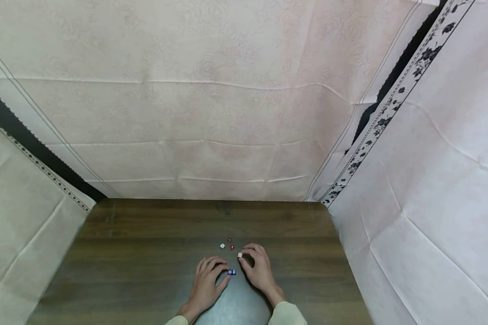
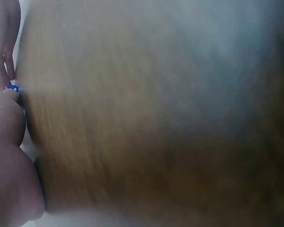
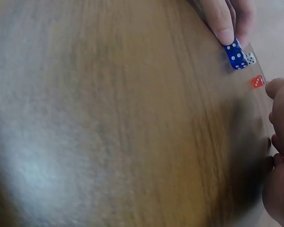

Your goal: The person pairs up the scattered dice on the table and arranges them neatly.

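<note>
Two small blue dice [image 1: 232, 272] with white pips sit side by side on the wooden table. My left hand [image 1: 207, 280] pinches them at their left end between thumb and index finger. In the right wrist view, fingertips of that hand are on the blue dice [image 3: 235, 56]. To the right, my right hand [image 1: 261, 269] pinches a white die [image 1: 240, 255] between thumb and index finger. In the left wrist view only a bit of blue die [image 2: 13, 88] shows at the fingertips.
Just beyond the hands lie another white die [image 1: 222, 246], a red die [image 1: 229, 240] and a second red die [image 1: 232, 248]. The brown wooden table [image 1: 146, 253] has pale patterned cloth [image 1: 227, 113] hanging behind it and at both sides.
</note>
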`<state>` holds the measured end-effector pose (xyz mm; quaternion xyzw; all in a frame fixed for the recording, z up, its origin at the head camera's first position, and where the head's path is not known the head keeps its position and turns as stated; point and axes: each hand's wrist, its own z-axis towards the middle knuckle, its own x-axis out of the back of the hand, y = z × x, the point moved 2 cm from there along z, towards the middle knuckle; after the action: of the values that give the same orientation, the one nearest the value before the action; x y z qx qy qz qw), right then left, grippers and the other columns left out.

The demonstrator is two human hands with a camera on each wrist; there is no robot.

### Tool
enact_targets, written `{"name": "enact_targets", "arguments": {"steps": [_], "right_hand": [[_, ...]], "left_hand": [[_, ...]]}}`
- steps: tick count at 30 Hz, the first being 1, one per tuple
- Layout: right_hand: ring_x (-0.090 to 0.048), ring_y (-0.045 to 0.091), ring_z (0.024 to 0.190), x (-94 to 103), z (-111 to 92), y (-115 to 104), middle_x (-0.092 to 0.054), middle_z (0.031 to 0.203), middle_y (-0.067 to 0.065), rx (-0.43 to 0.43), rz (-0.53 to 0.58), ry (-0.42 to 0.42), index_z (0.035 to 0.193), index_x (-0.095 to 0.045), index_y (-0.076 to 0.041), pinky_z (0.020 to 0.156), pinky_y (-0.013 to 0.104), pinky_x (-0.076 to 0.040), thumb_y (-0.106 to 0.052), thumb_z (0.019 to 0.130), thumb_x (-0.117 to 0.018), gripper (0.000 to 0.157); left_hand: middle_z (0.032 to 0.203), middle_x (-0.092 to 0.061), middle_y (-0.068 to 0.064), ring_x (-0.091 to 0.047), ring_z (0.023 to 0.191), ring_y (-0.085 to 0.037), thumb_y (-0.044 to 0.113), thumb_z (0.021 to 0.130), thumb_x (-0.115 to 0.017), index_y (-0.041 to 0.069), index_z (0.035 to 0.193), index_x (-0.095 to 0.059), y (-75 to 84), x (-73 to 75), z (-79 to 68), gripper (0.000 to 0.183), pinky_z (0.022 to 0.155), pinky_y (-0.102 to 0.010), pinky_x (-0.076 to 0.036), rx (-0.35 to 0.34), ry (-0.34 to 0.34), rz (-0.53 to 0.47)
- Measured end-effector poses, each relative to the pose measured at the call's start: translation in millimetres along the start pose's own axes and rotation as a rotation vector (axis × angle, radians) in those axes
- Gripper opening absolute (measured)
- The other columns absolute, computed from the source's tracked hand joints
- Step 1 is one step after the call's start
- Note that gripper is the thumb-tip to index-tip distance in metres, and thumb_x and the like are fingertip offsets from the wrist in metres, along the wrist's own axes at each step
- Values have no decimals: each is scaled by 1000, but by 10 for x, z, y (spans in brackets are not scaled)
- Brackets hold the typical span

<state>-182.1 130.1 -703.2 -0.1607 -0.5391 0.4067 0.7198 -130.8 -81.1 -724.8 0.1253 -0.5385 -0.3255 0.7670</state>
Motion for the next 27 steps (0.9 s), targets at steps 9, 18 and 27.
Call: {"name": "enact_targets", "arguments": {"steps": [9, 18, 27], "right_hand": [[-65, 40, 140, -73, -51, -7, -78, 129, 11, 49, 7, -41, 111, -84, -14, 119, 66, -48, -15, 99, -89, 13], [-66, 43, 136, -112, -67, -42, -76, 128, 11, 121, -52, 6, 105, -85, -14, 114, 66, -48, -12, 93, -94, 16], [-62, 36, 141, -124, -79, -41, -74, 134, 9, 88, -102, -47, 109, -86, -18, 119, 63, -47, -20, 97, -92, 14]], "left_hand": [[126, -76, 7, -66, 134, -30, 36, 97, -91, 28, 111, -84, -13, 5, 0, 18, 123, -76, -41, 34, -48, -25], [126, -76, 7, -66, 134, -29, 36, 97, -91, 28, 111, -84, -13, 10, 5, 18, 123, -76, -41, 38, -40, -28], [126, -75, 7, -67, 131, -29, 35, 96, -92, 28, 111, -84, -38, -6, -6, 18, 120, -75, -43, 6, -21, -22]]}}
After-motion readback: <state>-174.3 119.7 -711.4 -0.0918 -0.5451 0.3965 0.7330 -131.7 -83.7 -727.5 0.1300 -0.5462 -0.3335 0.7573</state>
